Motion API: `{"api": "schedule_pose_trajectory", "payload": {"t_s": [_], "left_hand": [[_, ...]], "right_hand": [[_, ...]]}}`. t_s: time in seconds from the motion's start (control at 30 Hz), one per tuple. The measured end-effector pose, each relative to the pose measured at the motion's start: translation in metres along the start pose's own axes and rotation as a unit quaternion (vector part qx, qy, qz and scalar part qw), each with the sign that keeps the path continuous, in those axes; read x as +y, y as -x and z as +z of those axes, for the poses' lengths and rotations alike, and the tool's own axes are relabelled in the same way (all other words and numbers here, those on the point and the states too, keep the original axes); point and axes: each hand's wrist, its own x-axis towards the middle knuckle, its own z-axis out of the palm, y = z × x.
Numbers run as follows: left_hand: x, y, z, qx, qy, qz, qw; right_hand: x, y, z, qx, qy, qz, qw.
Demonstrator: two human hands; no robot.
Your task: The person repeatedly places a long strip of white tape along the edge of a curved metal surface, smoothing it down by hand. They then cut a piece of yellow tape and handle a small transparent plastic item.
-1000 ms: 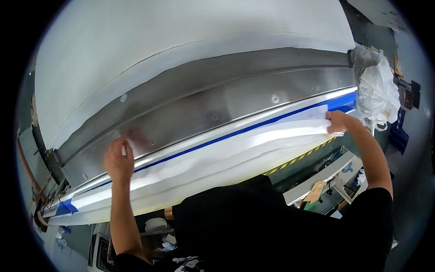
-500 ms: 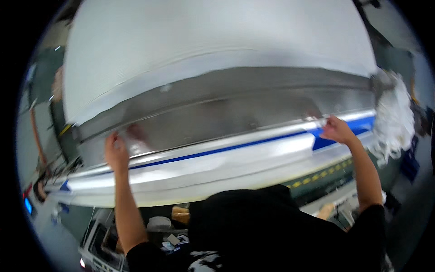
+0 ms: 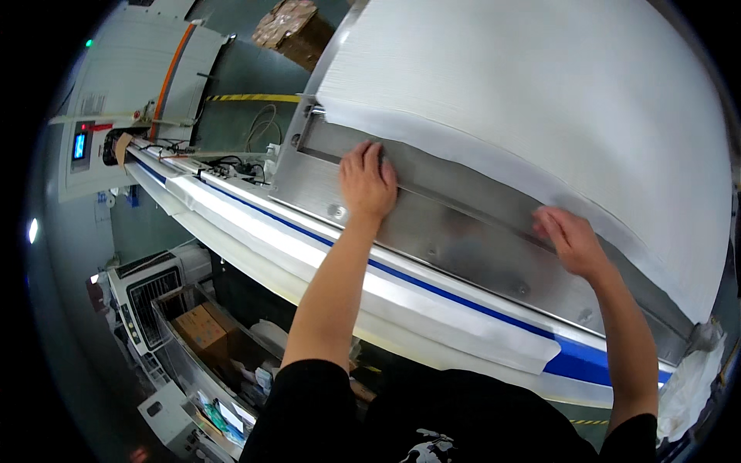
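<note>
A large white sheet (image 3: pixel 525 85) lies across the far side, its near edge wavy over a grey metal plate (image 3: pixel 463 231). My left hand (image 3: pixel 368 181) is over the plate's left part, just short of the sheet's edge, its fingers bent and close together. Farther right, my right hand (image 3: pixel 571 241) is near the sheet's edge with its fingers curled in. Whatever either hand may pinch is hidden or too small to make out. Along the plate's near side runs a blue strip (image 3: pixel 440 289), partly covered by a long white cloth (image 3: pixel 478 332).
Left stands a white machine cabinet (image 3: pixel 93 174) with a small lit screen. A grey bin (image 3: pixel 174 309) holding a cardboard box (image 3: pixel 202 328) is at the lower left. Bunched white material (image 3: pixel 691 393) hangs at the right end. A brown carton (image 3: pixel 297 35) sits beyond.
My view has swung left, bringing the cabinet and bin into sight. Both hands have moved from the plate's near edge farther in toward the white sheet, and are now closer together.
</note>
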Motion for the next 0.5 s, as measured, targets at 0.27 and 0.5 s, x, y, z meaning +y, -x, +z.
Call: {"api": "schedule_pose_trajectory", "payload": {"t_s": [0.27,0.5], "left_hand": [[0.009,-0.005,-0.001,-0.012,0.043,-0.019,0.999],[0.003,-0.007,-0.004,-0.028,0.055,-0.031,0.998]], "right_hand": [[-0.129,-0.228,0.053,0.058,0.089,-0.202,0.974],[-0.159,-0.306,0.073,0.078,0.119,-0.196,0.97]]}}
